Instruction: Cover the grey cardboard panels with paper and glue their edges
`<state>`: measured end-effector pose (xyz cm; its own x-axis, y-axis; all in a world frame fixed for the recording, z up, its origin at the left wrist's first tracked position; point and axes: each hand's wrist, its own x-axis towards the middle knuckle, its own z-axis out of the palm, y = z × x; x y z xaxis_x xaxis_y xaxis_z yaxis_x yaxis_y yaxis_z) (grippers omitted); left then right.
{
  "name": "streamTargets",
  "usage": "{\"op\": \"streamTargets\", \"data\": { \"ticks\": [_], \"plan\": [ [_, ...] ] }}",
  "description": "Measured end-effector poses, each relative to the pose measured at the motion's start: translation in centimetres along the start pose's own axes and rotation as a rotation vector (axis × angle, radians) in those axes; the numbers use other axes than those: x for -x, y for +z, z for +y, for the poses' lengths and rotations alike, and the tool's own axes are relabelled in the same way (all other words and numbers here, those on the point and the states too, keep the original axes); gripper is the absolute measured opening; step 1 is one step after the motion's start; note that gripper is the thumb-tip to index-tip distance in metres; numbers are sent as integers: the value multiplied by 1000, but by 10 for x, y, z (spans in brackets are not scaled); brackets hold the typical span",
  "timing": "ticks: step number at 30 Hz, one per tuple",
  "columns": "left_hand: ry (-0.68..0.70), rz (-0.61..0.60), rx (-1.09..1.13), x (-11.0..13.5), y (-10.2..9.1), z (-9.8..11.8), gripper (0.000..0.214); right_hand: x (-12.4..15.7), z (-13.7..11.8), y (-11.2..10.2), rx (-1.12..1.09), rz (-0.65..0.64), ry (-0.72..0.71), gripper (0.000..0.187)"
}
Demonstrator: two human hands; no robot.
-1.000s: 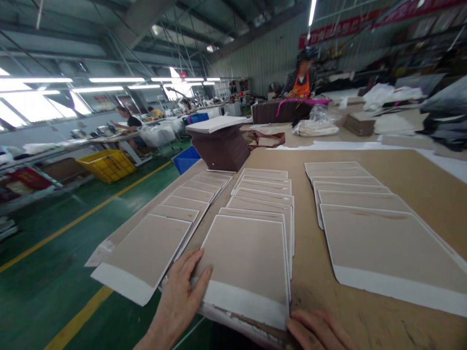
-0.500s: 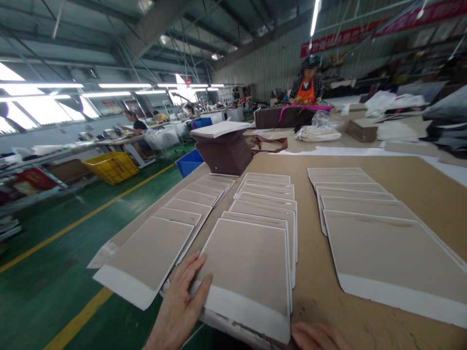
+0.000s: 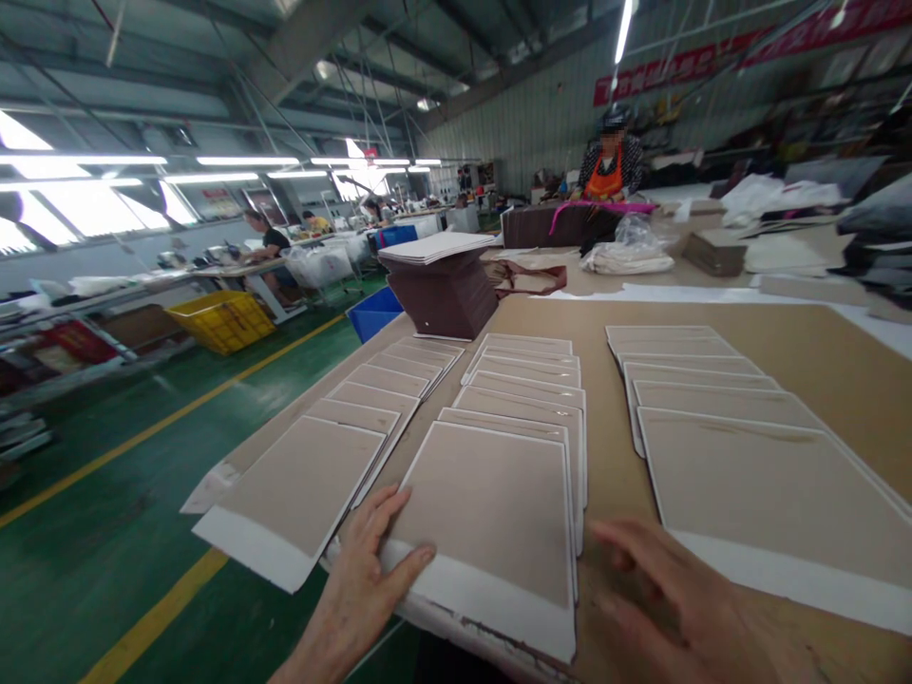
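My left hand (image 3: 370, 560) lies at the left edge of the nearest beige panel with a white border (image 3: 491, 513), at the front of the middle row. Its fingers are spread and its thumb rests on the panel's white front strip. Smeared a little by motion, my right hand (image 3: 670, 598) hovers to the right of that panel, fingers apart, with nothing seen in it. Similar panels overlap in a left row (image 3: 306, 475) and a right row (image 3: 755, 484) on either side.
The panels lie on a brown-topped table (image 3: 613, 427). A tall stack of dark boards (image 3: 446, 294) with white sheets on top stands at its far left. Beyond are a plastic-wrapped bundle (image 3: 631, 252) and a person in an orange apron (image 3: 607, 179). A yellow crate (image 3: 220, 321) sits on the green floor.
My right hand has risen from the table's front edge and moved forward and right, into fuller view. My left hand stays at the panel's left edge. The view has shifted slightly.
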<state>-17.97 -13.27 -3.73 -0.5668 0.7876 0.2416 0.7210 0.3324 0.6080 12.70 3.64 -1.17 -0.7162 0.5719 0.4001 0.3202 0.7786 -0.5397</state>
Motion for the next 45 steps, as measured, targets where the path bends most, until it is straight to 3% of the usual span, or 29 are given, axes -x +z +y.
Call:
{"op": "streamTargets", "data": {
  "ticks": [4, 10, 21, 27, 31, 37, 45],
  "plan": [
    [-3, 6, 41, -2, 1, 0, 59, -59, 14, -8, -197, -204, 345, 51],
    [-50, -1, 122, -2, -2, 3, 60, -98, 39, 19, -238, -204, 468, 48],
    [-74, -11, 125, -2, -3, 2, 62, -97, 41, 25, -242, -120, 445, 38],
    [-37, -20, 72, -2, -5, 0, 62, -94, 42, 27, -339, -103, 537, 33],
    [-20, -25, 80, -2, -7, -1, 63, -94, 36, 25, -531, -94, 606, 23],
    [-33, 71, 173, -1, -5, 1, 59, -94, 28, 24, -971, -87, 740, 48],
    [-68, 80, 269, 1, -8, 2, 62, -93, 30, 24, -1032, -80, 800, 41]
  ]
}}
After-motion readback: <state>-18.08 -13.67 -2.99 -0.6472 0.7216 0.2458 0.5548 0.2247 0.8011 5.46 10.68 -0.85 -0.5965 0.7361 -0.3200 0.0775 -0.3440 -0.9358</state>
